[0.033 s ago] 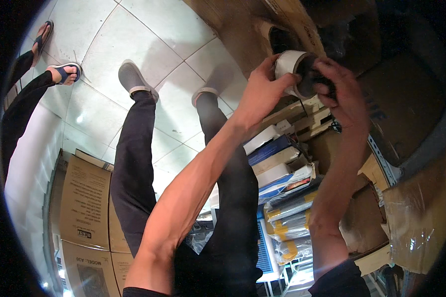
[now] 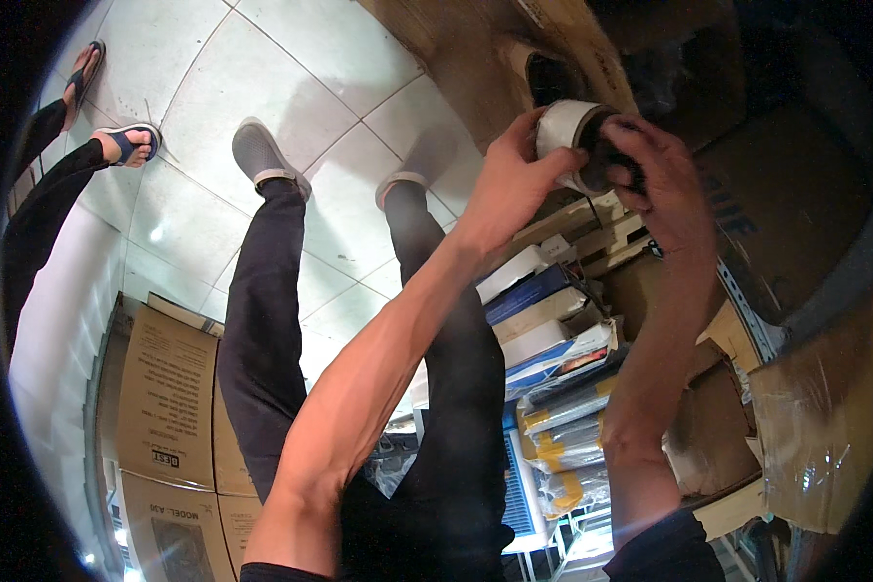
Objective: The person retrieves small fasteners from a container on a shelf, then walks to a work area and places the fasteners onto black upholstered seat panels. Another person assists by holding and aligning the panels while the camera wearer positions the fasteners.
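I hold a white cylinder (image 2: 565, 126) with a dark end in both hands at the top of the view. My left hand (image 2: 509, 184) wraps the white body from the left, with the thumb on top. My right hand (image 2: 664, 184) is closed over the dark end (image 2: 606, 160) on the right and hides most of it. The cylinder is held in front of a brown cardboard box (image 2: 475, 48) that has a dark hole (image 2: 551, 80) in it.
Stacked flat boxes (image 2: 543, 310) and taped packages (image 2: 563, 446) lie below my hands. A metal shelf rail (image 2: 747, 310) and plastic-wrapped cardboard (image 2: 815, 427) are at the right. Printed cartons (image 2: 165, 407) stand lower left. Another person's sandalled feet (image 2: 126, 141) rest on the white tiles.
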Action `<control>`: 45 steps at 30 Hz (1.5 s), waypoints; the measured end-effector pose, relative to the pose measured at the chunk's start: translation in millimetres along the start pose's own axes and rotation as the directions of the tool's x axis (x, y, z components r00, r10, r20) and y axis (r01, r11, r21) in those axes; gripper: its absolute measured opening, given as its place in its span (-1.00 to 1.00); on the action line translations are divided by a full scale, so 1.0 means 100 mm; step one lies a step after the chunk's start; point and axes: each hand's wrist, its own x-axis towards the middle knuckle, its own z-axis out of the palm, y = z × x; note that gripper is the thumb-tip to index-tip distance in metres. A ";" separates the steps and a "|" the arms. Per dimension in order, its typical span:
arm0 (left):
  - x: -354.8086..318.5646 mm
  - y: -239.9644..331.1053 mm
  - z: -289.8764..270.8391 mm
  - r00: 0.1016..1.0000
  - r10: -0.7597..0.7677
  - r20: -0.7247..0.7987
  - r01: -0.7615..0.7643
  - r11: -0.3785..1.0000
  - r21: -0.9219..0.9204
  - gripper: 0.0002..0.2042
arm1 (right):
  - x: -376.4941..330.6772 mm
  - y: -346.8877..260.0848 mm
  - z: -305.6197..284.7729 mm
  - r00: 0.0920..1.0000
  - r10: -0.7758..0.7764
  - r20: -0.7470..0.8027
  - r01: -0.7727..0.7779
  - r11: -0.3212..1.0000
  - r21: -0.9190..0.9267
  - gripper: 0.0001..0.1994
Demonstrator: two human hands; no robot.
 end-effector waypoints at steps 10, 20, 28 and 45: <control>-0.15 0.06 -0.12 0.996 0.026 0.085 -0.004 0.968 -0.250 -0.39 | -0.16 -0.16 0.61 0.943 -0.328 -0.060 0.194 0.687 -0.700 -0.67; -0.23 0.13 -0.33 0.992 0.083 0.090 -0.056 0.961 -0.272 -0.43 | -0.48 -0.35 0.79 0.921 -0.373 -0.116 0.169 0.648 -0.743 -0.69; -0.26 0.16 -0.44 0.989 0.069 0.130 -0.013 0.921 -0.389 -0.51 | -0.53 -0.40 0.98 0.803 -0.446 -0.395 0.315 0.881 -0.353 -0.63; -0.31 0.32 -0.42 0.978 0.134 0.159 -0.061 0.916 -0.398 -0.50 | -0.44 -0.08 1.08 0.617 -0.758 -0.210 0.727 0.652 -0.216 -0.50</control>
